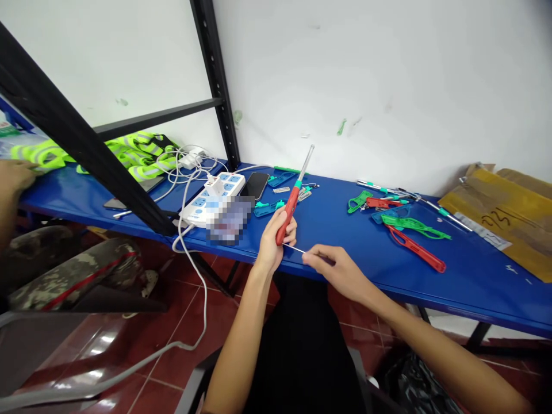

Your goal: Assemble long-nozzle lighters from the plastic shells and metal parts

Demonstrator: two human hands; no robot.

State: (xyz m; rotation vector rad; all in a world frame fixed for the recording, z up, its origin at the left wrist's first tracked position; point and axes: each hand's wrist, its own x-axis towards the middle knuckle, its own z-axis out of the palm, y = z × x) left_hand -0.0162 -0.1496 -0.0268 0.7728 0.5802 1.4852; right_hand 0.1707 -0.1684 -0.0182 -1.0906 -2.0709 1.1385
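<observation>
My left hand (273, 244) is wrapped round a red long-necked lighter (290, 206), its metal tube pointing up and away over the blue table. Pinched in my right hand (334, 264) is a thin metal rod (295, 248), which reaches to the lower end of the lighter; what sits at its near end is hidden by my fingers. Behind the lighter lie blue lighter casing pieces (268, 208). To the right is a pile of lighter parts, with a green casing half (414, 225), a red casing half (416, 250) and metal tubes (446, 215).
A white power strip (202, 202) with cables and a dark phone (255, 186) lie left of my hands. An opened cardboard box (502, 221) stands at the right. A black shelf post (129, 184) crosses the left side. Another person's hand (17, 175) rests near a yellow reflective vest (138, 155).
</observation>
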